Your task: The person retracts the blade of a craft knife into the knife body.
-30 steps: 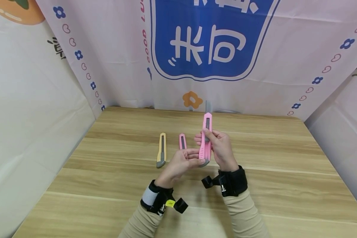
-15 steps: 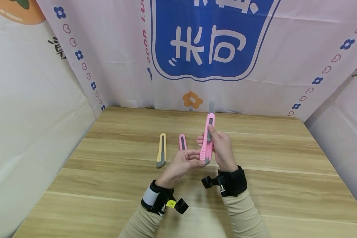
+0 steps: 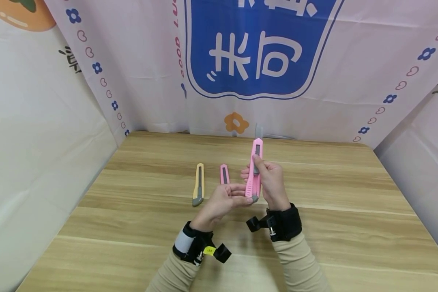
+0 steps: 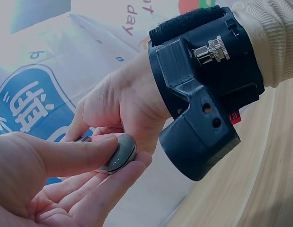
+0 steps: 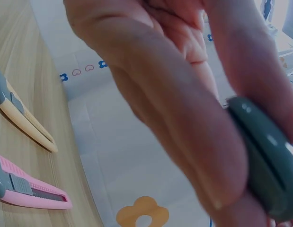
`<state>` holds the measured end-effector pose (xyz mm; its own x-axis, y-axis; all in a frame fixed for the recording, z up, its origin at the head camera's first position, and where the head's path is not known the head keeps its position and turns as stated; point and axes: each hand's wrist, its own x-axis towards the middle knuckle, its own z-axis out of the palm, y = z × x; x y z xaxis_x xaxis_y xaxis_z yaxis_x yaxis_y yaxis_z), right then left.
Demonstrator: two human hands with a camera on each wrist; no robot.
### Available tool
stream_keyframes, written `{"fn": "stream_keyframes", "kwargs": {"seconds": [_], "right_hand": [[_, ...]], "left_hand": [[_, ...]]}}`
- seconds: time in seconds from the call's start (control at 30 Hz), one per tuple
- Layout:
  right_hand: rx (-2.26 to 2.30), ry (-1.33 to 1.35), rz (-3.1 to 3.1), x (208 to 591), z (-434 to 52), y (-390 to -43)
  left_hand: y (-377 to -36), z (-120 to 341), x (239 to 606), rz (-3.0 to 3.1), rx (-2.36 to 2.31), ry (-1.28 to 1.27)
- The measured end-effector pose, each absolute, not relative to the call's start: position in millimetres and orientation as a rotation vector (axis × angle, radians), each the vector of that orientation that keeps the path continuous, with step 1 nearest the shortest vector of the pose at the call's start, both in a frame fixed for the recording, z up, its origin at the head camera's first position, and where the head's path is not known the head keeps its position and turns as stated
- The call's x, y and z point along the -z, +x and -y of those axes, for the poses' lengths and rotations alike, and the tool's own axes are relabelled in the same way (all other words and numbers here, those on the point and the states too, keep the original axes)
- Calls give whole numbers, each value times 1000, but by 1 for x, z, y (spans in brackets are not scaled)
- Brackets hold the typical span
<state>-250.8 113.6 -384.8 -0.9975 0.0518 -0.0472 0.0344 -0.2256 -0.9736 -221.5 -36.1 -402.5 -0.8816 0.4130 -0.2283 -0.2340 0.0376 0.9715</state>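
Note:
Raised above the table is a pink utility knife (image 3: 253,188), its grey blade (image 3: 258,132) sticking out of the far end. My left hand (image 3: 222,201) pinches the knife's near end at the grey end cap (image 4: 121,153). The right hand (image 3: 274,184) grips the middle of the handle, thumb laid along the grey slider. In the right wrist view, fingers hold the end cap (image 5: 267,163) close to the camera. A second pink utility knife (image 3: 224,174) lies on the table, partly hidden by my left hand. Left of it lies a yellow utility knife (image 3: 198,184) with a grey end.
The wooden table (image 3: 131,227) runs back to a white printed cloth (image 3: 149,101) hanging behind it. Cloth also hangs at both sides. Each wrist wears a black strap (image 3: 291,222) with a small camera.
The held pink knife has shifted slightly right, and its blade has turned a little. The right thumb has moved a little along the slider. Both knives on the table lie still.

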Motion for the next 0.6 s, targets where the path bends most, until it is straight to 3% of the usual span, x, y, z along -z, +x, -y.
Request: {"fn": "stream_keyframes", "kwargs": {"seconds": [0.6], "right_hand": [[-2480,-63,1880,386,-112,-250]], "left_hand": [[-220,40,401,-1821,-1925,238]]}}
